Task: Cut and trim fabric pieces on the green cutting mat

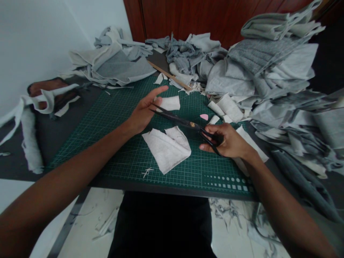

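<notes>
My right hand (228, 140) is closed around the handles of long black scissors (185, 122), whose blades point left across the mat. At the tip of the blades is my left hand (146, 111), its index finger stretched out and its thumb apart from it. Just behind that thumb shows a small white cloth piece (172, 103); I cannot tell whether the hand touches it. A folded light-grey cloth piece (169, 148) with a pointed lower corner lies below the scissors. Under both hands is a green gridded cutting mat (120, 157).
Grey cloth heaps (233, 79) fill the back and right side. A wooden stick (169, 74) lies at the back, a pink chalk piece (204, 116) near the scissors. Thread scraps (147, 172) rest near the front edge; cloth strips (30, 136) lie at left.
</notes>
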`<state>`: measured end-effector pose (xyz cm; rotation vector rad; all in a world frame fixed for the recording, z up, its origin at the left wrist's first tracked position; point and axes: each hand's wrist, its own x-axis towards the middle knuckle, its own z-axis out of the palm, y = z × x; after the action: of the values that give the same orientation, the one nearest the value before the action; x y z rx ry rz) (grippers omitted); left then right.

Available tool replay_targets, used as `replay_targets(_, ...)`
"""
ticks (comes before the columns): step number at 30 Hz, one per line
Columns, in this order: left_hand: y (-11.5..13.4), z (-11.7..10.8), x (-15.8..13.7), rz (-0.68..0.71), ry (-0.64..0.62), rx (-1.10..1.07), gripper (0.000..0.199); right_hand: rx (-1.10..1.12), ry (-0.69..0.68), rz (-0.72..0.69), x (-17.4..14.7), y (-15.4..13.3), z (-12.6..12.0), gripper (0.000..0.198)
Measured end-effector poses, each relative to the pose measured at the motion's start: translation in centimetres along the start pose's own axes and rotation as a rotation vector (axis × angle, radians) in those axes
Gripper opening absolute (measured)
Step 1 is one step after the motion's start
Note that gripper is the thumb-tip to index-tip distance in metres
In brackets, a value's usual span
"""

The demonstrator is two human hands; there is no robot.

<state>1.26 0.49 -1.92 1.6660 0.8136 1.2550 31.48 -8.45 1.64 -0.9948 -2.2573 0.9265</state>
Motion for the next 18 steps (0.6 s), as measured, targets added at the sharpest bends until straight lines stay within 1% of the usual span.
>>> replay_targets(2, -0.4, -0.1, 0.1, -0.031, 0.007, -0.023, 0.049, -0.055, 0.057, 0.002, 0.0, 0.0, -0.2, 0.041)
replay_targets(4, -0.5, 0.0, 0.1, -0.094, -0.002, -0.081, 0.050, -0.113, 0.117, 0.033, 0.1, 0.0, -0.3, 0.038)
replay_targets(6, -0.4, 0.2, 0.1, -0.126, 0.000, -0.108, 0.051, -0.184, 0.178, 0.066, 0.1, 0.2, -0.3, 0.037)
replay_targets(9, 0.2, 0.3, 0.2, -0.128, 0.010, -0.192, 0.054, -0.291, 0.264, 0.110, 0.1, 0.5, -0.2, 0.037)
replay_targets(11, 1.0, -0.1, 0.2, -0.131, -0.029, -0.274, 0.053, -0.334, 0.324, 0.142, 0.2, 0.7, -0.2, 0.039)
replay_targets(13, 2.0, -1.0, 0.2, -0.143, -0.144, -0.331, 0.048, -0.349, 0.384, 0.173, 0.2, 0.7, -0.3, 0.042)
replay_targets(15, 3.1, -1.9, 0.0, -0.198, -0.331, -0.365, 0.039, -0.349, 0.426, 0.187, 0.2, 0.7, -0.4, 0.044)
replay_targets(17, 4.1, -2.5, -0.2, -0.280, -0.540, -0.238, 0.028, -0.362, 0.446, 0.177, 0.2, 0.6, -0.6, 0.044)
replay_targets(18, 4.5, -2.5, -0.2, -0.289, -0.643, -0.148, 0.023, -0.380, 0.454, 0.170, 0.2, 0.6, -0.6, 0.043)
